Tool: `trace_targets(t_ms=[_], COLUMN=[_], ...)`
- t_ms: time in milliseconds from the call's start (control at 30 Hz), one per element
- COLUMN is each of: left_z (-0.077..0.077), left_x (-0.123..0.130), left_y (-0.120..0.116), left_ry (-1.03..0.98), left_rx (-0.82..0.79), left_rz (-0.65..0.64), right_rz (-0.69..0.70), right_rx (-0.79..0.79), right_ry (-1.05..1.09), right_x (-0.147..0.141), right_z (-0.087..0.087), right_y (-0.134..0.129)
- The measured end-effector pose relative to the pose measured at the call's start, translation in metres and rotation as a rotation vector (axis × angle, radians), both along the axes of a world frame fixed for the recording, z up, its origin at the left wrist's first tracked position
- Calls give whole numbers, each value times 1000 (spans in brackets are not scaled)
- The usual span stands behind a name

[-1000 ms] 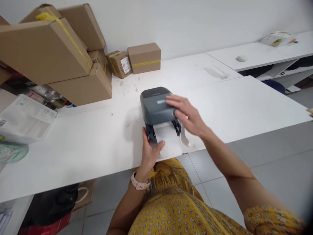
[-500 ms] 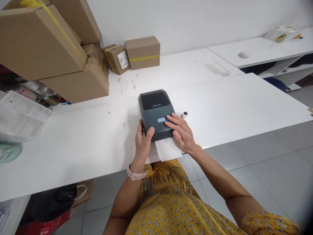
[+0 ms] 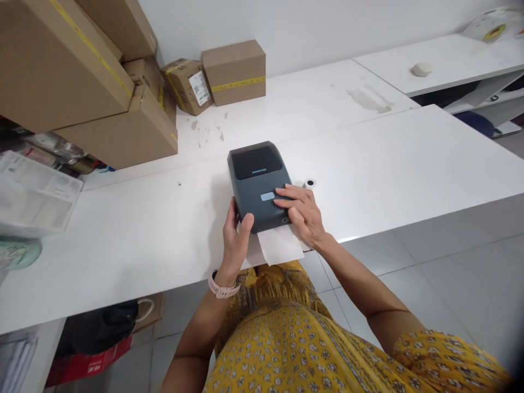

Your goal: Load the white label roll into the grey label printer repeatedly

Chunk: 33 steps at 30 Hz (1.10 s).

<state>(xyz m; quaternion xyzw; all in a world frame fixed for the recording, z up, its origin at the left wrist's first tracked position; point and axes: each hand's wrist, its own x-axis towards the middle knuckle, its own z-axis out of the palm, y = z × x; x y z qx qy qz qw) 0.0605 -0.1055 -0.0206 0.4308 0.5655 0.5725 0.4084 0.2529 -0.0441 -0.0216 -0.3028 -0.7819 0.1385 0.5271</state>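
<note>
A dark grey-blue label printer (image 3: 254, 204) lies on the white table near its front edge, its dark window at the far end and a pale blue button on top. My left hand (image 3: 236, 232) grips its left side, thumb on the near top corner and fingers along the side. My right hand (image 3: 303, 214) rests on the right side, fingers stretched over the top close to the button. From the printer's near end a blank white paper strip (image 3: 280, 246) sticks out past the table edge. Beside my right hand sits a small white roll (image 3: 310, 183) with a dark core.
Stacked cardboard boxes (image 3: 82, 65) fill the back left, and two smaller cartons (image 3: 235, 73) stand against the wall. A clear plastic container (image 3: 36, 191) and a green round item (image 3: 18, 254) are at the left. The white table (image 3: 393, 164) extends right, with shelving beyond.
The view has shifted slightly. Both hands stay on the printer; my right fingers have shifted a little on its top, and the paper strip still sticks out.
</note>
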Motion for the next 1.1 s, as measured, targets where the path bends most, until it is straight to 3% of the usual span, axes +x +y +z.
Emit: trace_targets(t_ms=[133,200,300,467,700,867,1100], left_z=[-11,-10,1,17,-6,-2,12], left_x=[8,16,27,41,38,15,-26], left_y=[-44,-58,-55,-33,-43,-47,-30], left_ry=[-29,-89,-277,-516,-275,-69,-23], left_rx=[-124,-211,-341,-371,-268,-217,-120], left_rz=[134,33,-117,-143,-150,-255,-17], right_rz=[21,10,-9,-20,-87,-172,-95], right_rx=[-119,-152,-158,-144,-79,44,79], right_ry=[54,68,82,56,-218,-412,-437], right_x=[4,3,2,-1,0,-4,-20], right_z=[7,8,8,9,26,40,41], right_y=[0,-2,-5,-6,-2,0,15])
